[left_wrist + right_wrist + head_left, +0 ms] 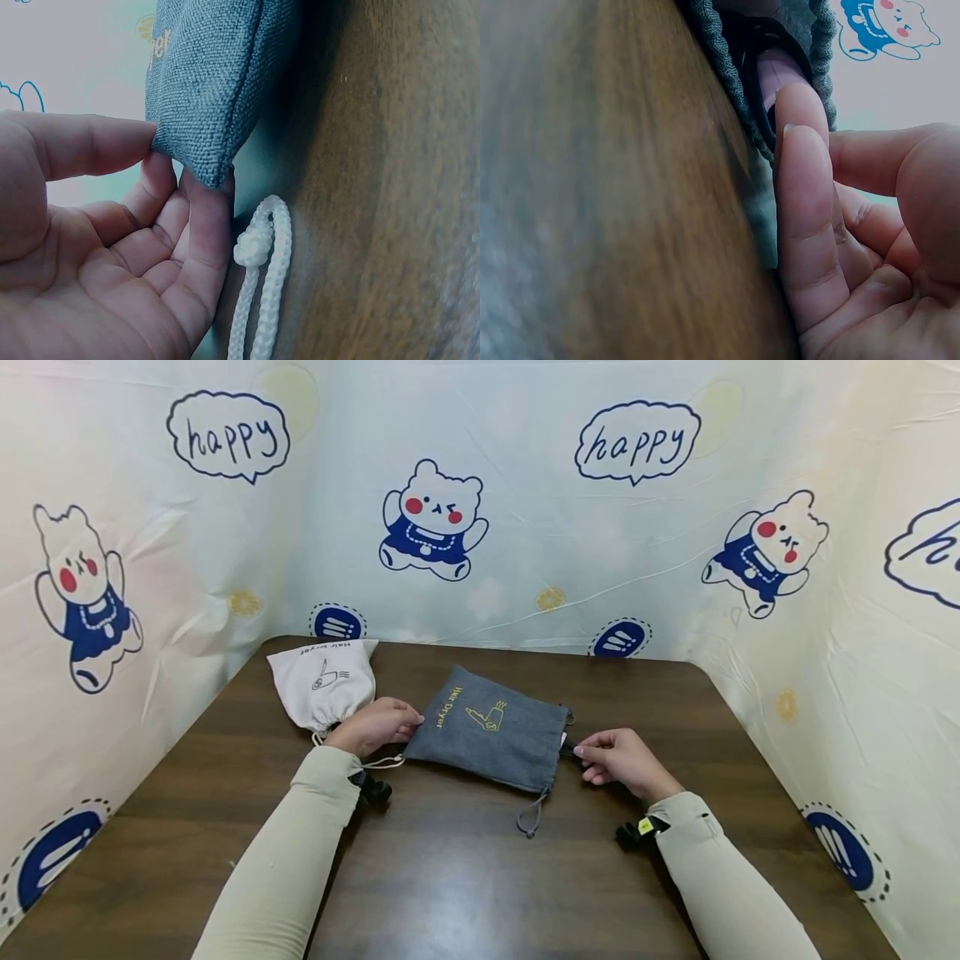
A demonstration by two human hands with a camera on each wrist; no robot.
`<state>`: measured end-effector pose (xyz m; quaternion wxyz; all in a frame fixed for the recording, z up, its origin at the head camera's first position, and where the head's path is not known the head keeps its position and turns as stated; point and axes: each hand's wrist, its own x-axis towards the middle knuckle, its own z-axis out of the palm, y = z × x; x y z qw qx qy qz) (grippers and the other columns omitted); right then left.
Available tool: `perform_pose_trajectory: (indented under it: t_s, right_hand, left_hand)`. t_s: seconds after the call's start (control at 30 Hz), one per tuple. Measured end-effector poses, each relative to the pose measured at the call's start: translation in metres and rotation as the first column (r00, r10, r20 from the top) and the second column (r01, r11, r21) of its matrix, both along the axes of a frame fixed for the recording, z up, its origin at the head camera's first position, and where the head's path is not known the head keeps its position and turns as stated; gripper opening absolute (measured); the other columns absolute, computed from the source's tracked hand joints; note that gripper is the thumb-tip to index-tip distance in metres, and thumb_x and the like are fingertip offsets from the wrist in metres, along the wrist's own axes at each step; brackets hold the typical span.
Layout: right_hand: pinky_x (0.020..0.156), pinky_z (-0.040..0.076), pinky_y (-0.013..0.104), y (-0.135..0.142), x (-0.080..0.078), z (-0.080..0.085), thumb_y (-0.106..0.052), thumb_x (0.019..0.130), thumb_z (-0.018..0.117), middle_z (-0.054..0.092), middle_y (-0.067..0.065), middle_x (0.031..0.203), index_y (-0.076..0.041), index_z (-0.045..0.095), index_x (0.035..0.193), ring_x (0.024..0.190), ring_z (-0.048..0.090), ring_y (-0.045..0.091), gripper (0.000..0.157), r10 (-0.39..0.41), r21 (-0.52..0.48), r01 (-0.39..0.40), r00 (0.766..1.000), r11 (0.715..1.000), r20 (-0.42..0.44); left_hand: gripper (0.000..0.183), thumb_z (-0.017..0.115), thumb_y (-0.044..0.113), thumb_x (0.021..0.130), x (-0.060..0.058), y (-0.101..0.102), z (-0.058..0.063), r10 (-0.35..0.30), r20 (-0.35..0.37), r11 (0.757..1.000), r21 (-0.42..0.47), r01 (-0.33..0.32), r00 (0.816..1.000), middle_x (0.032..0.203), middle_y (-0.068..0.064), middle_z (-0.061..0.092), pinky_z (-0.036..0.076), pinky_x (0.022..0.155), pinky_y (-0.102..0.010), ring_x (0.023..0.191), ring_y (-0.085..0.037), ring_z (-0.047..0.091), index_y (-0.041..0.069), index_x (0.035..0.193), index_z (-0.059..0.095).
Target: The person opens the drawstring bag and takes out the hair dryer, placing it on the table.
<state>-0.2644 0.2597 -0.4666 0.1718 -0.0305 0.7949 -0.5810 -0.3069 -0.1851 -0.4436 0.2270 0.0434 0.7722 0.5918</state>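
Observation:
A dark grey drawstring bag (pixel 495 731) with yellow "Hair Dryer" lettering and a dryer drawing lies on the table, its gathered mouth to the right. My left hand (pixel 378 727) pinches the bag's bottom left corner between thumb and fingers; the left wrist view shows that grey corner (pixel 206 127) close up. At the mouth, my right hand (pixel 618 760) pinches a black loop (pixel 573 750) that sticks out of the bag. In the right wrist view the black loop (pixel 754 45) shows between the bag's grey drawstrings (pixel 823 60). What it belongs to is hidden inside.
A white drawstring bag (pixel 322 681) with a dryer drawing lies at the back left, beside my left wrist. Its white knotted cord (pixel 259 247) reaches under my left hand. A grey drawstring end (pixel 529 818) trails on the brown table (pixel 450 877). Printed cloth walls (pixel 525 527) surround the table.

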Motion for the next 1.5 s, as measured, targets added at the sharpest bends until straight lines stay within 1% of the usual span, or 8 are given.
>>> perform_pose_trajectory:
  t_s: [0.2, 0.43, 0.67, 0.97, 1.2, 1.5]
  right_hand:
    - [0.063, 0.061, 0.029, 0.002, 0.000, 0.000, -0.019, 0.099, 0.071, 0.067, 0.009, 0.088, 0.008, 0.069, 0.119, 0.069, 0.074, 0.016, 0.033, -0.006, 0.006, 0.006, 1.000, 1.000, 0.001]
    - [0.063, 0.061, 0.029, 0.005, 0.001, 0.000, -0.019, 0.100, 0.071, 0.067, 0.010, 0.089, 0.009, 0.068, 0.121, 0.069, 0.074, 0.016, 0.035, 0.000, 0.005, 0.000, 1.000, 1.000, -0.001]
    - [0.063, 0.061, 0.029, 0.005, 0.002, 0.001, -0.019, 0.100, 0.071, 0.067, 0.011, 0.090, 0.010, 0.067, 0.121, 0.069, 0.074, 0.015, 0.036, -0.002, 0.008, 0.002, 1.000, 1.000, 0.000]
    - [0.062, 0.061, 0.029, 0.005, 0.003, 0.002, -0.017, 0.100, 0.070, 0.067, 0.010, 0.088, 0.010, 0.067, 0.120, 0.069, 0.074, 0.015, 0.034, -0.011, 0.002, 0.011, 1.000, 1.000, -0.001]
    - [0.062, 0.061, 0.029, 0.007, 0.005, 0.003, -0.017, 0.100, 0.070, 0.067, 0.010, 0.088, 0.010, 0.067, 0.121, 0.069, 0.074, 0.015, 0.035, -0.020, 0.006, 0.019, 1.000, 1.000, 0.002]
    - [0.063, 0.061, 0.029, 0.013, 0.007, 0.005, -0.018, 0.100, 0.070, 0.068, 0.012, 0.090, 0.010, 0.067, 0.122, 0.070, 0.074, 0.016, 0.035, -0.023, 0.024, 0.023, 1.000, 0.999, 0.008]
  left_hand:
    - [0.026, 0.055, 0.008, 0.104, -0.001, -0.001, -0.001, 0.005, -0.003, 1.000, 0.000, -0.005, 1.000, 0.095, -0.002, 0.061, 0.055, 0.084, -0.027, 0.086, -0.012, 0.060, -0.011, 0.119, 0.060]
    - [0.026, 0.054, 0.008, 0.104, 0.000, -0.002, 0.000, 0.005, -0.005, 1.000, -0.006, -0.005, 1.000, 0.098, -0.003, 0.061, 0.055, 0.087, -0.029, 0.087, -0.013, 0.060, -0.012, 0.119, 0.060]
    - [0.027, 0.054, 0.008, 0.104, 0.001, -0.001, 0.000, -0.001, 0.000, 1.000, -0.004, 0.001, 1.000, 0.097, -0.003, 0.061, 0.055, 0.085, -0.027, 0.086, -0.012, 0.060, -0.012, 0.120, 0.060]
    - [0.029, 0.054, 0.009, 0.104, 0.000, -0.002, 0.001, -0.008, 0.002, 1.000, -0.005, 0.008, 1.000, 0.101, -0.004, 0.060, 0.054, 0.088, -0.028, 0.089, -0.012, 0.060, -0.013, 0.123, 0.059]
    - [0.025, 0.054, 0.009, 0.104, 0.000, -0.001, 0.002, -0.015, 0.001, 1.000, -0.004, 0.015, 1.000, 0.098, -0.003, 0.059, 0.054, 0.089, -0.030, 0.087, -0.013, 0.058, -0.010, 0.118, 0.060]
    - [0.024, 0.054, 0.009, 0.104, 0.001, 0.000, 0.002, -0.018, 0.003, 1.000, -0.007, 0.018, 1.000, 0.096, -0.003, 0.058, 0.054, 0.091, -0.032, 0.087, -0.013, 0.057, -0.010, 0.116, 0.060]
